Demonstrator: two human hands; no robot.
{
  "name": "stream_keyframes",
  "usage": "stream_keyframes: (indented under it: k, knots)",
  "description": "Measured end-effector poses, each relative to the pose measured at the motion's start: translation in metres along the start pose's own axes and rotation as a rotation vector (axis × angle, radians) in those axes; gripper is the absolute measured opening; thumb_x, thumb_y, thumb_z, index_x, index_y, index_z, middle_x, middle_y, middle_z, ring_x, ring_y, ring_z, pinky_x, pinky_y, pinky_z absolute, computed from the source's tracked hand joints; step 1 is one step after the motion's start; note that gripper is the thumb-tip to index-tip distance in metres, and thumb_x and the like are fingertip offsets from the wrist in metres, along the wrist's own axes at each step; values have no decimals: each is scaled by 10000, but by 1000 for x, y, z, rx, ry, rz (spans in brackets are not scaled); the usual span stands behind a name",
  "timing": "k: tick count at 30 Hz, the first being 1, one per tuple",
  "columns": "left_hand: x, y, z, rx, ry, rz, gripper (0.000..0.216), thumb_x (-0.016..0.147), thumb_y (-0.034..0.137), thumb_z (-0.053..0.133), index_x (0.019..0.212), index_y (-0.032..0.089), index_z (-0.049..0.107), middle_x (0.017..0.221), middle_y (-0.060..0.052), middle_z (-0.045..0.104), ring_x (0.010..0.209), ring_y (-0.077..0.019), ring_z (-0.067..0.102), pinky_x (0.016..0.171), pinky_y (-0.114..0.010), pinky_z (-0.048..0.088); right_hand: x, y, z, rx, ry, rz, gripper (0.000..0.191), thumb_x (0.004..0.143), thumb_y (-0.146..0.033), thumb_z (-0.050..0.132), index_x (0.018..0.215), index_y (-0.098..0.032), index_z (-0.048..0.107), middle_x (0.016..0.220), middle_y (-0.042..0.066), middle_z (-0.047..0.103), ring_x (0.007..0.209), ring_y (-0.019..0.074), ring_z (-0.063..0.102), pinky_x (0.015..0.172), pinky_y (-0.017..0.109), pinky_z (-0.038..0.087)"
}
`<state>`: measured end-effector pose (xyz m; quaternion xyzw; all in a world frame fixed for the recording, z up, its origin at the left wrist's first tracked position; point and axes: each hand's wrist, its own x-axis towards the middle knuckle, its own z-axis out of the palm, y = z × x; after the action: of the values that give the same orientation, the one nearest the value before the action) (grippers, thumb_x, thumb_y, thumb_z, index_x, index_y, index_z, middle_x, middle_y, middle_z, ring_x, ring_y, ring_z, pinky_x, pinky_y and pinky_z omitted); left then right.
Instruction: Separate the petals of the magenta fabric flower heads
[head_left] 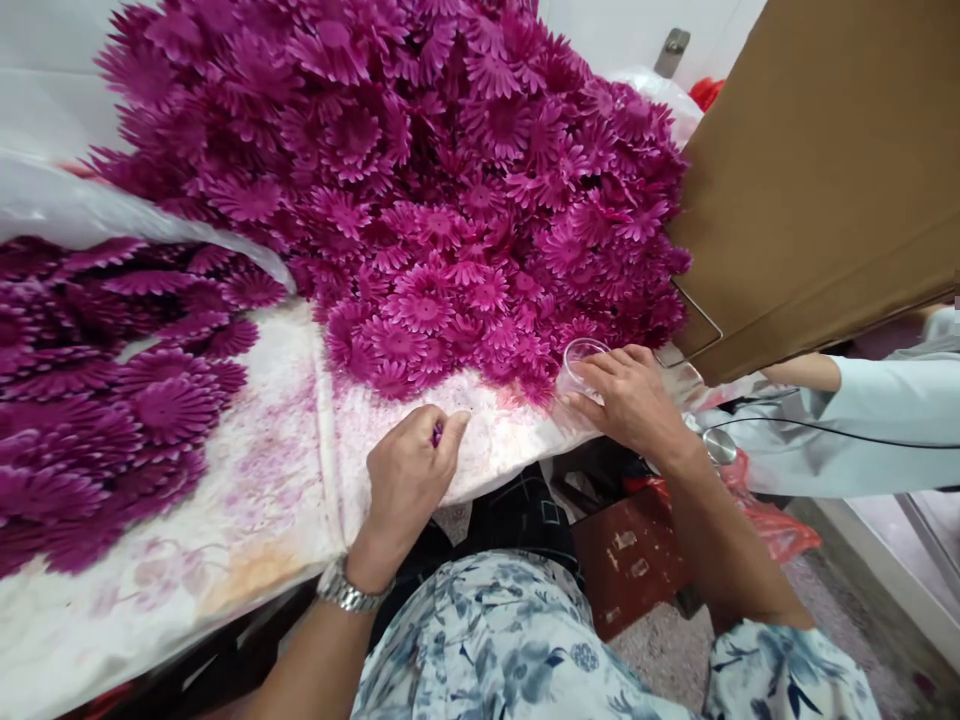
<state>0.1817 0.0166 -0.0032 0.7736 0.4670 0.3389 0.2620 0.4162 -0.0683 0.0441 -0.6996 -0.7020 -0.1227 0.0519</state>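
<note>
My left hand [412, 470] rests on the stained white table cover [285, 470], fingers pinched on a small purple piece [436, 433]. My right hand [630, 400] is wrapped round a clear plastic cup [576, 368] that stands at the foot of a big heap of magenta fabric flowers [450, 180]. A metal watch [343, 590] sits on my left wrist.
More dark purple flowers [97, 400] lie spread at the left, partly under clear plastic sheeting [90, 210]. A brown cardboard box [825, 170] stands at the right. Another person's pale blue sleeve [862, 420] reaches in from the right. A reddish-brown stool [637, 560] sits below the table edge.
</note>
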Motion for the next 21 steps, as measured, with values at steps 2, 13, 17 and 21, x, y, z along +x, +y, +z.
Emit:
stream_keyframes:
  k: [2,13,17,21]
  knots:
    - [3,0,5,192,0,158,280,797,412,560,620,196,541,578,-9,491,582,-165,444,587,-275,277,8,2,-1,-1,-117,-43,192,860,-327,529,915,-171,627,907,68,688,844,202,582,842,359,299]
    - [2,3,13,533,-201,350,469,810,433,524,1172,136,565,1077,-213,594,945,-354,514,814,-478,330,18,10,-5,42,-252,-93,208,874,-309,501,824,-165,643,906,65,678,813,175,627,740,286,404]
    - [-5,-1,10,304,-150,307,528,772,465,575,1215,179,551,1281,-203,520,1155,-383,452,987,-543,233,7,21,-12,153,-28,-114,257,853,-393,534,925,-181,659,970,69,688,838,180,643,739,289,462]
    - [-12,-2,-3,-125,18,156,409,787,413,585,1132,196,612,1216,-137,588,1174,-296,482,1034,-451,274,-5,17,-27,148,301,-112,212,820,-380,590,892,-198,671,829,68,701,772,188,642,735,317,492]
